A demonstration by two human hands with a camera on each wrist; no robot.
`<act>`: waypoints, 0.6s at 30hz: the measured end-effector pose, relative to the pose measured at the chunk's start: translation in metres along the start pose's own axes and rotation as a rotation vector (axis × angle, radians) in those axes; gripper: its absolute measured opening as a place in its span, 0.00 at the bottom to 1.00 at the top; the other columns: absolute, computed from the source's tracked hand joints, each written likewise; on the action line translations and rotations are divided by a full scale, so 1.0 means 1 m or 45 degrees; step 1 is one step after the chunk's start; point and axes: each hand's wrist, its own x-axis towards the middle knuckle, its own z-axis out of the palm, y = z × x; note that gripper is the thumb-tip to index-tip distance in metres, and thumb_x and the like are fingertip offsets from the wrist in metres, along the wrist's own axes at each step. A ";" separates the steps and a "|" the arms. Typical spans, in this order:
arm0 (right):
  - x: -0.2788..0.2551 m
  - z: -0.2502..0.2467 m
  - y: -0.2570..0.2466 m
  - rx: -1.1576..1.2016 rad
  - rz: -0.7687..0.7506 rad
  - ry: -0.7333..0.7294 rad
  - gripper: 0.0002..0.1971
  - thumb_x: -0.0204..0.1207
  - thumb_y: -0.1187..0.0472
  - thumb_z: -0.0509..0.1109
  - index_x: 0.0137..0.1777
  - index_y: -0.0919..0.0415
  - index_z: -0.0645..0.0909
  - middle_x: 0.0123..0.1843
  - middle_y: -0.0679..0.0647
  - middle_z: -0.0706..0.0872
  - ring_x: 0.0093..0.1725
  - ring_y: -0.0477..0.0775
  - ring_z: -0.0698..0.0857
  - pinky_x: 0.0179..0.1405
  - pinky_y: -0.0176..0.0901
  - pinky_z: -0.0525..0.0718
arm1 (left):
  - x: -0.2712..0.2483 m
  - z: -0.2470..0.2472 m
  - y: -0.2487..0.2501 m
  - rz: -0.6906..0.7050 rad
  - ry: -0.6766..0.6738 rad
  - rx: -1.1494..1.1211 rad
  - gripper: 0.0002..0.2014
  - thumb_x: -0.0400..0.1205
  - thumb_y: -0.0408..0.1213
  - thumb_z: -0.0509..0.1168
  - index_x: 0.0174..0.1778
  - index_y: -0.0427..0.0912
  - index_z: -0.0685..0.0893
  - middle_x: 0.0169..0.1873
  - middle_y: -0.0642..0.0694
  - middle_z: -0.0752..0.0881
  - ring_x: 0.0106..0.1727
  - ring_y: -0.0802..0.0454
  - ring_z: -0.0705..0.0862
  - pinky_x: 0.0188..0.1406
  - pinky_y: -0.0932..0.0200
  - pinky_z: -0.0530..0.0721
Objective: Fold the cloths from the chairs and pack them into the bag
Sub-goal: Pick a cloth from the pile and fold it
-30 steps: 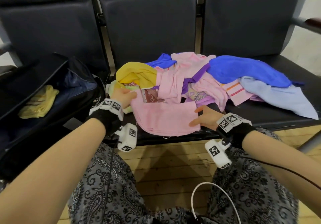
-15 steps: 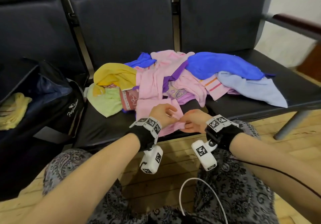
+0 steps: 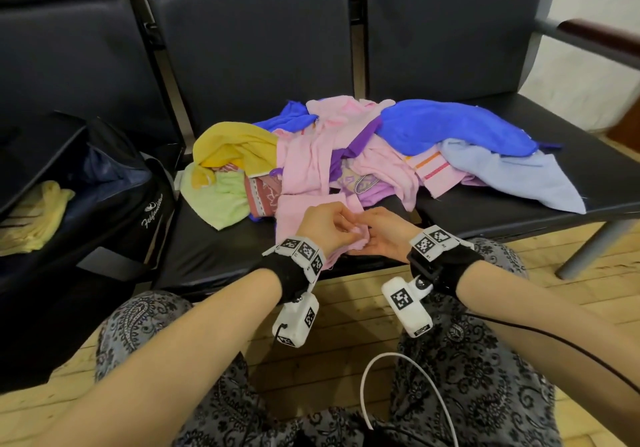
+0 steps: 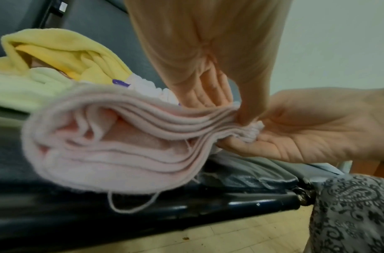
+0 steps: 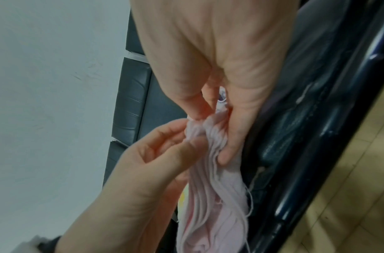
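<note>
Pinching the same bunched corner of the folded pink cloth, the left hand and right hand meet at the seat's front edge, nearer the person than the cloth pile. Its soft stacked layers run leftward from the pinch, toward the open bag left of the pile; the left hand looks better placed to carry it.

Soft, even indoor light, dim over the dark chairs, faint sheen on the seat edge, wide-angle bending at frame edges, wrist views soft and blurred, slightly grainy.
</note>
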 end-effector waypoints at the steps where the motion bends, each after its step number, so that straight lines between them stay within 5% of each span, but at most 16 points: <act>1: 0.000 0.001 0.000 -0.015 -0.031 0.003 0.07 0.83 0.70 0.61 0.58 0.66 0.73 0.52 0.67 0.83 0.45 0.60 0.87 0.39 0.55 0.91 | 0.001 -0.001 0.000 0.005 -0.018 0.005 0.11 0.69 0.35 0.78 0.40 0.47 0.82 0.32 0.52 0.86 0.38 0.59 0.84 0.48 0.62 0.84; 5: 0.003 0.009 -0.004 -0.094 -0.087 -0.024 0.12 0.79 0.80 0.54 0.43 0.69 0.78 0.43 0.68 0.82 0.41 0.58 0.85 0.39 0.49 0.91 | 0.008 -0.017 -0.012 -0.021 -0.118 0.309 0.30 0.67 0.39 0.80 0.63 0.38 0.76 0.56 0.43 0.79 0.58 0.48 0.79 0.59 0.58 0.77; 9: 0.008 0.020 -0.024 -0.091 -0.130 -0.091 0.14 0.77 0.81 0.56 0.40 0.72 0.81 0.41 0.67 0.80 0.44 0.60 0.83 0.46 0.52 0.90 | 0.001 -0.040 -0.043 -0.235 -0.168 0.975 0.46 0.66 0.51 0.78 0.76 0.46 0.63 0.70 0.40 0.63 0.70 0.37 0.66 0.67 0.47 0.72; 13: 0.005 0.029 -0.044 -0.347 -0.202 -0.160 0.11 0.77 0.78 0.62 0.45 0.67 0.85 0.49 0.68 0.81 0.47 0.59 0.84 0.46 0.49 0.90 | -0.004 -0.057 -0.067 -0.312 -0.150 0.799 0.40 0.75 0.51 0.71 0.80 0.46 0.59 0.72 0.38 0.59 0.69 0.35 0.71 0.71 0.52 0.69; 16: 0.003 0.033 -0.054 -0.543 -0.259 -0.169 0.13 0.77 0.79 0.63 0.49 0.64 0.86 0.49 0.63 0.80 0.42 0.52 0.83 0.47 0.45 0.90 | -0.007 -0.071 -0.069 -0.262 -0.123 0.611 0.28 0.84 0.39 0.62 0.80 0.44 0.62 0.72 0.34 0.62 0.70 0.38 0.72 0.67 0.63 0.67; 18: 0.004 0.035 -0.060 -0.639 -0.291 -0.172 0.14 0.76 0.78 0.64 0.55 0.64 0.86 0.53 0.56 0.81 0.46 0.52 0.83 0.50 0.43 0.89 | -0.006 -0.077 -0.070 -0.216 -0.016 0.601 0.23 0.85 0.32 0.58 0.78 0.41 0.67 0.71 0.32 0.70 0.71 0.38 0.72 0.68 0.61 0.65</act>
